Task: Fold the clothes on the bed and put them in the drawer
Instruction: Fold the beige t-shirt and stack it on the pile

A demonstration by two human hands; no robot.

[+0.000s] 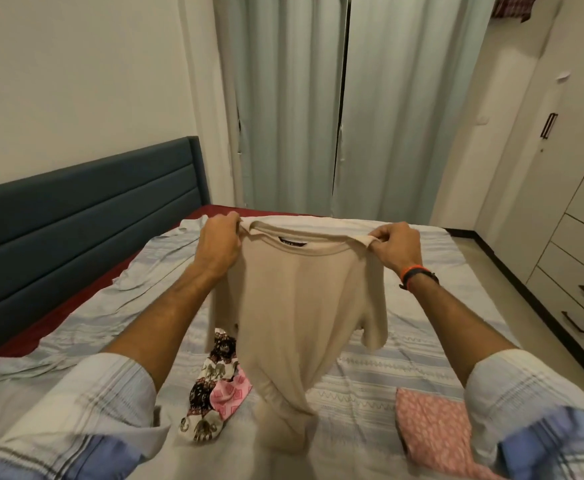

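On bed (405,358) – patterned cloth (211,386), pink fabric (432,427), drawers (581,292) right

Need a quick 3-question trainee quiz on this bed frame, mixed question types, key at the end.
1. True or false: both hands, left and right, grip the beige T-shirt at its shoulders.
2. Multiple choice: the folded pink patterned cloth lies on the bed (A) under the left forearm, (B) beside the right forearm, (C) against the headboard.
3. Fill in: the elephant-print garment lies ______ the hanging T-shirt, as the camera sees it.

Key: 1 true; 2 B; 3 left of.
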